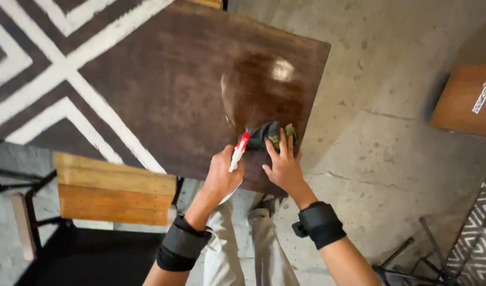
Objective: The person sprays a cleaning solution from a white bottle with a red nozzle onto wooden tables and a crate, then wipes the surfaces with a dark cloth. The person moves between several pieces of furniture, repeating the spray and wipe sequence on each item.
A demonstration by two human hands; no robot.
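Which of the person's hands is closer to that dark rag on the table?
The right. The right hand lies flat with its fingers on the dark rag. The left hand sits just beside it, gripping a spray bottle.

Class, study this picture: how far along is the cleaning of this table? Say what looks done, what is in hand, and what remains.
Done: a wet, glossy patch shows near the table corner. In hand: the right hand presses a dark cloth on the edge; the left hand grips a spray bottle. Left: the surface toward the white stripes looks dull and dry.
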